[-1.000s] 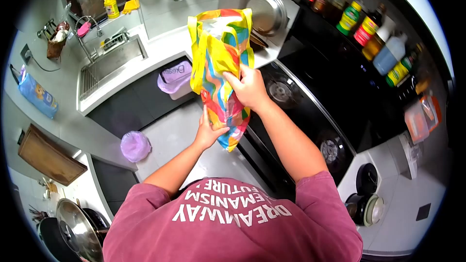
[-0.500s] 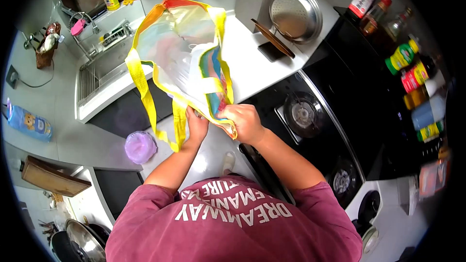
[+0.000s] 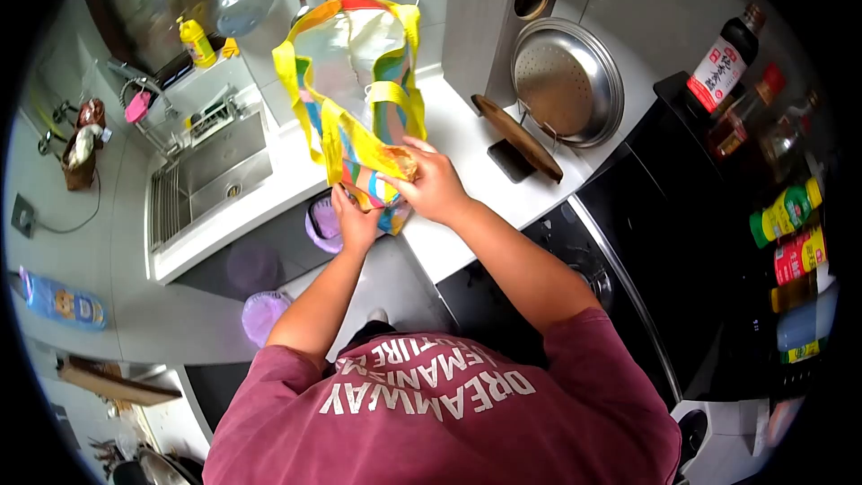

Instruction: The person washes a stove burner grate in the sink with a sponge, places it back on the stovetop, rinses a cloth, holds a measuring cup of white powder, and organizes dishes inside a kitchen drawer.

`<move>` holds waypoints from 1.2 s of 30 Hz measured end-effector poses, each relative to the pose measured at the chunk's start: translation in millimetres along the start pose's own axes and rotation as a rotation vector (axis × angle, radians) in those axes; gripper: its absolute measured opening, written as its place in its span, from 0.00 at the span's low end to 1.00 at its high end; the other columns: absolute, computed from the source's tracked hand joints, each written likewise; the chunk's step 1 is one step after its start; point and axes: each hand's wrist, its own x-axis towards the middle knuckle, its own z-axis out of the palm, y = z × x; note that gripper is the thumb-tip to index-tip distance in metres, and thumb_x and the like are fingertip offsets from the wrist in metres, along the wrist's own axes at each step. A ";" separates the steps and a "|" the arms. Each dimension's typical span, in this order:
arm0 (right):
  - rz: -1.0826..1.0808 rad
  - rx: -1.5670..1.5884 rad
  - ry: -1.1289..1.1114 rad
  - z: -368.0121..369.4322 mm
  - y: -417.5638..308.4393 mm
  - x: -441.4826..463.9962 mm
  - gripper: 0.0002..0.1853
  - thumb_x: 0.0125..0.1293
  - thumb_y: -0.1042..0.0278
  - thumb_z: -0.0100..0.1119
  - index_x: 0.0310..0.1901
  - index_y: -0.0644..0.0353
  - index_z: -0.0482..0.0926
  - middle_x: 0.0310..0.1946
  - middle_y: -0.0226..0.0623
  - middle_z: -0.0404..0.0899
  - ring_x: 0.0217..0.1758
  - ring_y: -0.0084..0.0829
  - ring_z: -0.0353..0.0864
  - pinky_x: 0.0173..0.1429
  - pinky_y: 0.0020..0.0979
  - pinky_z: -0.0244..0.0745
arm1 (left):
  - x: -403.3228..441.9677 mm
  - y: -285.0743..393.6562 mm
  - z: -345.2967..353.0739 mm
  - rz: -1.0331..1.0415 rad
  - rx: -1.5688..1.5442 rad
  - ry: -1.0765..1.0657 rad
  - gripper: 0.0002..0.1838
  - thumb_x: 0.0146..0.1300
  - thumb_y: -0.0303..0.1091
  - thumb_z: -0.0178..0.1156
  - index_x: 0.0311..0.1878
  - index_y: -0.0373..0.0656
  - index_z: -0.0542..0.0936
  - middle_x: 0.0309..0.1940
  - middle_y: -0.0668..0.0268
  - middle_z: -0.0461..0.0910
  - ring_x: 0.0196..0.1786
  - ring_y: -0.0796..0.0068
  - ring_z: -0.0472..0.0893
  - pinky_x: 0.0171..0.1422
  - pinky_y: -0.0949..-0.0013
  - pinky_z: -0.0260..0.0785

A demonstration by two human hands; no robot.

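Note:
A colourful tote bag with yellow straps and edging stands on the white counter's edge, its mouth open and its pale inner lining showing. My left hand is closed on the bag's near lower side, the fingertips partly hidden behind it. With thumb and fingers, my right hand grips the bag's near right corner, where an orange patch shows between them. What lies deep in the bag cannot be made out.
A sink is set into the counter at left. On the right of the counter stand a round wooden board and a steel steamer lid. A black stove adjoins it. Purple-lined bins sit on the floor.
The bag has moved forward, away from me, and sits more upright over the counter. Both hands went with it, and my right hand has shifted its hold at the corner.

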 end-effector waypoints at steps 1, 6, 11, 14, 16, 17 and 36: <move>0.025 -0.007 0.027 -1.2 12.2 7.2 0.19 0.54 0.66 0.71 0.46 0.67 0.80 0.43 0.50 0.82 0.47 0.43 0.83 0.53 0.37 0.75 | 12.2 -1.4 7.6 -0.040 0.028 0.047 0.57 0.47 0.27 0.74 0.73 0.34 0.43 0.71 0.50 0.46 0.68 0.54 0.65 0.72 0.59 0.61; 0.526 0.002 0.194 -10.4 100.8 33.9 0.18 0.60 0.62 0.65 0.45 0.68 0.80 0.38 0.53 0.83 0.43 0.49 0.83 0.45 0.36 0.77 | 81.9 -37.6 54.5 0.079 0.412 -0.149 0.55 0.49 0.42 0.73 0.71 0.30 0.50 0.67 0.40 0.56 0.70 0.42 0.58 0.73 0.57 0.56; 0.874 -0.506 0.097 -29.0 179.7 68.4 0.15 0.60 0.64 0.59 0.45 0.64 0.78 0.40 0.56 0.81 0.46 0.56 0.79 0.50 0.47 0.74 | 140.6 -26.9 73.1 0.031 0.474 -0.440 0.56 0.47 0.42 0.74 0.75 0.48 0.50 0.68 0.45 0.56 0.66 0.43 0.64 0.69 0.54 0.61; 0.991 -0.570 0.080 -36.6 198.8 93.3 0.14 0.60 0.66 0.57 0.46 0.62 0.78 0.41 0.57 0.80 0.47 0.57 0.78 0.52 0.48 0.73 | 166.1 -44.1 83.4 0.079 0.453 -0.550 0.57 0.45 0.39 0.75 0.76 0.53 0.50 0.69 0.47 0.55 0.65 0.43 0.65 0.68 0.53 0.62; 0.955 -0.609 0.121 -39.1 218.2 106.0 0.15 0.60 0.65 0.57 0.48 0.60 0.77 0.40 0.56 0.80 0.45 0.58 0.79 0.51 0.50 0.73 | 178.3 -60.4 92.6 0.145 0.405 -0.638 0.57 0.45 0.35 0.75 0.76 0.53 0.49 0.68 0.47 0.54 0.64 0.42 0.65 0.67 0.53 0.62; 0.936 -0.628 0.140 -40.4 226.7 112.7 0.15 0.60 0.65 0.58 0.49 0.59 0.77 0.39 0.56 0.81 0.44 0.58 0.79 0.50 0.51 0.73 | 184.3 -68.2 100.9 0.185 0.378 -0.633 0.57 0.45 0.34 0.74 0.76 0.53 0.49 0.69 0.46 0.53 0.63 0.41 0.66 0.67 0.52 0.63; 0.981 -0.635 0.351 -62.9 274.8 155.0 0.19 0.61 0.61 0.58 0.53 0.57 0.77 0.43 0.54 0.81 0.49 0.53 0.79 0.54 0.44 0.73 | 267.5 -70.8 187.7 0.319 0.032 -0.451 0.45 0.54 0.34 0.69 0.73 0.46 0.55 0.71 0.44 0.46 0.69 0.43 0.60 0.70 0.53 0.59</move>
